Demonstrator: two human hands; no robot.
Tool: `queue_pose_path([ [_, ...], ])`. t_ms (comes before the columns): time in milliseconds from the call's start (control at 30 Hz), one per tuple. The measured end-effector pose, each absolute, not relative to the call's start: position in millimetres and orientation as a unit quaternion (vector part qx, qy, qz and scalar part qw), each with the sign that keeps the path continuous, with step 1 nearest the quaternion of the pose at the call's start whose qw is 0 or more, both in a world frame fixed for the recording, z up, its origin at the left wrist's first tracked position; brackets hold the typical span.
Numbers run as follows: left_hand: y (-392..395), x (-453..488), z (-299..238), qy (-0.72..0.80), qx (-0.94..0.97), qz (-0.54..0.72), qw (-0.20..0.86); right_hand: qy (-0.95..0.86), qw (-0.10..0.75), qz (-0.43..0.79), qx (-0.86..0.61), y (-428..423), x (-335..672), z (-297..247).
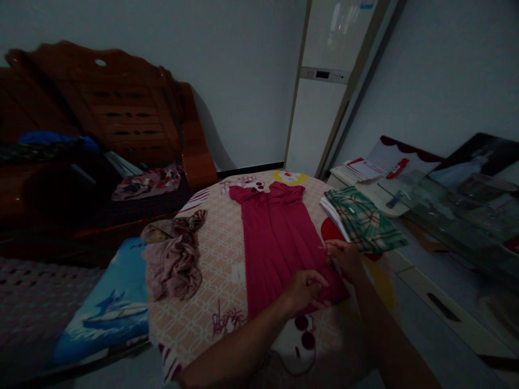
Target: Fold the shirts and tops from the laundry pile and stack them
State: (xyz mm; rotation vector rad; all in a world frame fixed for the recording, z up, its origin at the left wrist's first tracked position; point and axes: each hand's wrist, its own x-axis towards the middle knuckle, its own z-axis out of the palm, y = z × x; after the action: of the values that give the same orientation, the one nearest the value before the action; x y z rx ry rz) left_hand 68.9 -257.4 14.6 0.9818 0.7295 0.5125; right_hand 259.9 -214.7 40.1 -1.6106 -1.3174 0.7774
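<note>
A magenta short-sleeved garment lies spread on a round table, its collar and sleeves at the far end. Over its lower part is my left hand, fingers loosely bent and apart, with no cloth seen gripped. My right hand hovers by the garment's right edge, its fingers apart and pointing left. Dim light blurs whether its fingertips touch the cloth. Close beyond the right hand rests a folded green plaid cloth on top of something white. Crumpled brownish-pink clothing sits at the table's left side.
A patterned tablecloth covers the table. Left stand a carved wooden bench and a blue cushion-like cloth with a boat print. On the right, a cabinet with a glass top holds papers and a red object.
</note>
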Motion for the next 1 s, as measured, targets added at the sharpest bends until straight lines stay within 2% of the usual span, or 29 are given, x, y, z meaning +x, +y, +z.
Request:
queue_pose_path([
  [133, -268.6, 55.5, 13.6, 0.364, 0.456, 0.104, 0.805, -0.612, 0.398, 0.245, -0.638, -241.3, 258.8, 51.1],
  [267, -264.6, 34.0, 21.5, 0.31, 0.538, -0.02, 0.784, -0.637, 0.334, 0.194, -0.667, -253.0, 261.4, 49.7],
  [333, -257.6, 26.3, 28.8, 0.331, 0.603, 0.018, 0.726, -0.63, 0.277, 0.155, -0.709, -259.2, 264.8, 44.7],
  [467, -244.8, 23.9, 37.0, 0.407, 0.737, 0.17, 0.512, -0.61, 0.167, 0.082, -0.771, -277.1, 271.4, 31.3],
  [567, -242.9, 31.7, 32.3, 0.355, 0.826, 0.222, 0.377, -0.603, 0.132, 0.084, -0.783, -289.0, 273.5, 24.6],
  [633, -244.5, 38.4, 25.8, 0.319, 0.868, 0.214, 0.315, -0.605, 0.131, 0.103, -0.779, -292.9, 274.6, 24.0],
  [833, -247.2, 50.2, 16.6, 0.259, 0.929, 0.139, 0.224, -0.584, 0.183, 0.169, -0.773, -295.4, 283.8, 29.7],
  [1000, -244.7, 44.6, 22.5, 0.248, 0.929, 0.144, 0.234, -0.566, 0.138, 0.131, -0.802, -297.8, 284.0, 23.9],
])
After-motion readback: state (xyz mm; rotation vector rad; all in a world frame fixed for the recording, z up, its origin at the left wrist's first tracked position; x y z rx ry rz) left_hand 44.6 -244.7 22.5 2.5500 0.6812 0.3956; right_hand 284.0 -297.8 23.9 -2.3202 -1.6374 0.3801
